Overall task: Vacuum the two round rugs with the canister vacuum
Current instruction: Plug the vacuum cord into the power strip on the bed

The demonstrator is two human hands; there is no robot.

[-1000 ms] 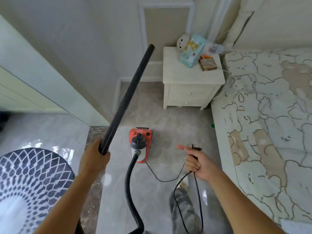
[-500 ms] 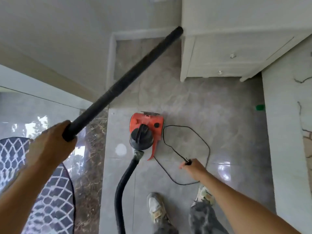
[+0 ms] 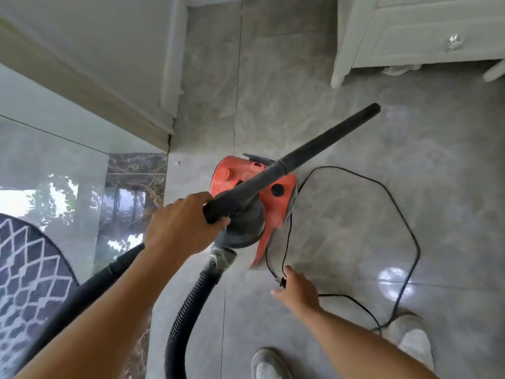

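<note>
- Head view, nearest first: two pale shoes [image 3: 412, 343] on the grey tile floor [image 3: 369, 119], at the bottom edge.
- Right hand [image 3: 296, 292] is low over the floor and pinches the plug end of the thin black power cord [image 3: 404, 222] between thumb and forefinger.
- Ribbed black hose [image 3: 188, 310] curves up from the bottom edge into the black front collar of the canister vacuum [image 3: 246, 176].
- Left hand [image 3: 177, 228] is wrapped tight around the near end of the black wand [image 3: 314, 149]; more black tube runs back under the forearm.
- Round rug [image 3: 27, 283], dark with a white lattice pattern, sits at the left edge, partly cut off and well apart from the vacuum.
- Vacuum is red-orange and sits on the floor just beyond both hands.
- Wand crosses over the vacuum body and points up-right, tip in the air.
- Cord loops on the floor right of the vacuum.
- White nightstand [image 3: 410, 36] is at top right, with a drawer knob visible.
</note>
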